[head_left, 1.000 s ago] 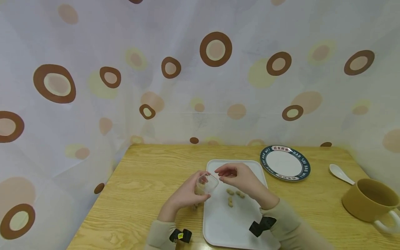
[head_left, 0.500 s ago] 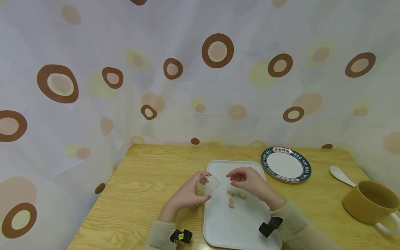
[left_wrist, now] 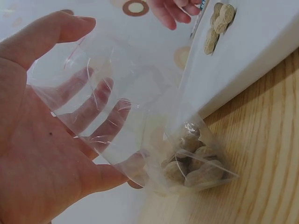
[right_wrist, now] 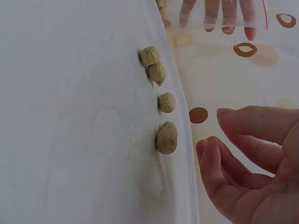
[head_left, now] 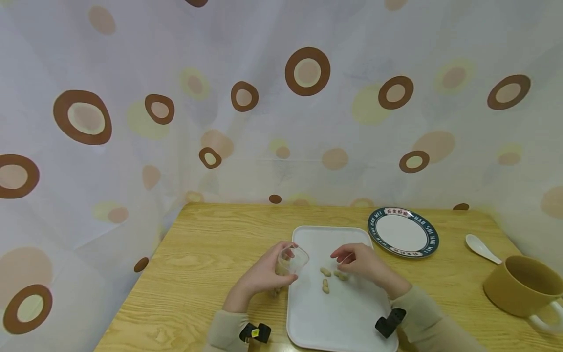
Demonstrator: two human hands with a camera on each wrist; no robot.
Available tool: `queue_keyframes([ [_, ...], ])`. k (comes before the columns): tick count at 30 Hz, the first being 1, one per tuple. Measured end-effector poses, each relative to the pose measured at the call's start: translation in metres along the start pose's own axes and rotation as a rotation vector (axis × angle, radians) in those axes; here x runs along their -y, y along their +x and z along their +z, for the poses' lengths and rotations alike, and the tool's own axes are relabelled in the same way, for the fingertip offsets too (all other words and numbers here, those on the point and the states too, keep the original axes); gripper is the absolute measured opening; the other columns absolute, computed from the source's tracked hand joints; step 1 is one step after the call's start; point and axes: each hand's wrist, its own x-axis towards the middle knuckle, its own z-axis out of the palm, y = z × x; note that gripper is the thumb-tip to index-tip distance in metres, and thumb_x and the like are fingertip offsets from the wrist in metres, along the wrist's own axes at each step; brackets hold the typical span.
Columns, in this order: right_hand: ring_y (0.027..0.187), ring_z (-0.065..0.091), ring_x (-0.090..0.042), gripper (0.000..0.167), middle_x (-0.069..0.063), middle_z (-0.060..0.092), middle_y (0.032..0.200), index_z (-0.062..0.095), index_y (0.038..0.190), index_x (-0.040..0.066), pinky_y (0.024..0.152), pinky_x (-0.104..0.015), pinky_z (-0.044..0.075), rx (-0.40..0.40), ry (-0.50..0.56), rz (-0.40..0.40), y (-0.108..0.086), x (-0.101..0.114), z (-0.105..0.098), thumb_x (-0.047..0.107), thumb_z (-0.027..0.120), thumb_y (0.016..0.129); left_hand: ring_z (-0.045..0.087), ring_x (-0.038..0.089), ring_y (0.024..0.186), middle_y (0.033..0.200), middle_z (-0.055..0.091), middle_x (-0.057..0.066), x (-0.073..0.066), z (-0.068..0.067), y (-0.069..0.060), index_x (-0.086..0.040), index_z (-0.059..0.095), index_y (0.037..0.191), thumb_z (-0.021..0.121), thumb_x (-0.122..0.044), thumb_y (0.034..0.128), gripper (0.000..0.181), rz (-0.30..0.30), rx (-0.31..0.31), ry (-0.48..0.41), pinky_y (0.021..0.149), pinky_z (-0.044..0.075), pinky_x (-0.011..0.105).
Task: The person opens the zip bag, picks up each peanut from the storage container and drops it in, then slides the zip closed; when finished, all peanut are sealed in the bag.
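Note:
My left hand [head_left: 263,275] holds a clear plastic zip bag [left_wrist: 140,116] at its mouth, with the thumb on one side and the fingers spread along the other. Several unshelled peanuts [left_wrist: 201,172] lie in the bag's bottom corner, which hangs beside the tray over the table. Three more peanuts [head_left: 325,286] are on the white tray [head_left: 330,318]. Above the tray, close to the rightmost peanut [head_left: 340,275], hovers my right hand [head_left: 367,264]. Its fingers are loosely bent, the thumb is apart from them, and nothing shows between them.
Behind the tray to the right lies a plate [head_left: 402,232] with a dark patterned rim. A white spoon [head_left: 481,248] and a brownish-yellow mug [head_left: 519,286] stand farther right on the wooden table [head_left: 211,234]. A spotted curtain [head_left: 264,122] closes off the back.
My right hand has moved from the bag's mouth rightward and down toward the peanuts on the tray. The left hand and bag stay in nearly the same place.

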Motion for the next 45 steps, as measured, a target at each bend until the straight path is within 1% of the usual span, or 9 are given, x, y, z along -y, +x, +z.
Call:
queue_keyframes([
  [3,0.088,0.058,-0.018,0.024,-0.004,0.067,0.100,0.072,0.108,0.010,0.074,-0.030,0.049,0.012,-0.008,0.022,0.000,-0.004,0.001,0.008,0.075,0.084,0.049,0.026,0.120,0.127,0.055,0.016,0.000,0.000,0.000,-0.014,0.043,0.142,0.073,-0.021,0.0858,0.064,-0.001,0.001,0.002,0.096,0.043,0.048],
  [6,0.087,0.058,-0.018,0.025,-0.006,0.066,0.100,0.072,0.107,0.010,0.072,-0.031,0.049,0.017,-0.004,0.028,0.000,-0.008,0.002,0.007,0.076,0.082,0.049,0.025,0.120,0.127,0.055,0.015,0.001,0.000,0.000,-0.014,0.043,0.142,0.073,-0.022,0.0857,0.064,-0.004,-0.002,0.009,0.096,0.043,0.048],
  [10,0.084,0.056,-0.019,0.027,-0.005,0.065,0.097,0.072,0.107,0.010,0.070,-0.031,0.049,0.024,-0.020,0.025,0.000,-0.013,0.002,0.006,0.078,0.081,0.050,0.025,0.119,0.127,0.056,0.014,0.001,0.001,0.001,-0.015,0.043,0.142,0.074,-0.021,0.0854,0.064,-0.008,-0.005,0.013,0.096,0.044,0.048],
  [15,0.082,0.053,-0.019,0.029,-0.003,0.063,0.093,0.072,0.107,0.011,0.068,-0.029,0.048,0.046,-0.047,0.028,0.000,-0.015,0.000,0.009,0.080,0.079,0.050,0.025,0.120,0.127,0.056,0.013,0.003,0.001,0.001,-0.016,0.043,0.142,0.074,-0.021,0.0853,0.065,-0.025,-0.005,0.008,0.097,0.043,0.048],
  [20,0.079,0.053,-0.017,0.029,-0.001,0.062,0.089,0.071,0.106,0.012,0.068,-0.026,0.046,0.080,-0.095,-0.012,0.000,-0.017,0.001,0.010,0.081,0.079,0.050,0.026,0.121,0.128,0.056,0.012,0.004,0.002,0.001,-0.017,0.042,0.143,0.074,-0.021,0.0854,0.066,-0.034,-0.006,0.005,0.097,0.043,0.048],
  [26,0.075,0.052,-0.015,0.028,0.000,0.061,0.083,0.072,0.104,0.008,0.065,-0.024,0.045,0.097,-0.118,-0.087,0.000,-0.017,0.005,0.005,0.080,0.077,0.050,0.026,0.121,0.128,0.055,0.011,0.003,0.001,0.001,-0.016,0.042,0.143,0.074,-0.020,0.0856,0.066,-0.034,-0.007,0.010,0.097,0.044,0.048],
  [34,0.074,0.052,-0.015,0.025,0.001,0.059,0.079,0.072,0.104,0.009,0.064,-0.023,0.045,0.086,-0.115,-0.061,0.000,-0.017,0.007,0.006,0.079,0.080,0.050,0.024,0.120,0.127,0.055,0.010,0.003,0.002,0.000,-0.017,0.042,0.143,0.074,-0.023,0.0850,0.066,-0.041,-0.008,0.016,0.096,0.044,0.047],
  [39,0.073,0.053,-0.015,0.025,0.000,0.061,0.079,0.072,0.105,0.008,0.064,-0.024,0.045,0.089,-0.077,-0.057,-0.001,-0.019,0.006,0.007,0.078,0.081,0.050,0.024,0.120,0.128,0.055,0.010,0.003,0.002,0.000,-0.017,0.042,0.143,0.074,-0.024,0.0849,0.067,-0.041,-0.008,0.013,0.096,0.044,0.046],
  [45,0.077,0.054,-0.017,0.025,-0.001,0.061,0.084,0.073,0.108,0.010,0.064,-0.026,0.047,0.069,-0.031,-0.006,0.001,-0.016,0.002,0.010,0.076,0.083,0.049,0.025,0.121,0.129,0.055,0.011,0.002,0.002,0.000,-0.016,0.042,0.143,0.074,-0.024,0.0853,0.067,-0.042,-0.007,0.013,0.096,0.044,0.047],
])
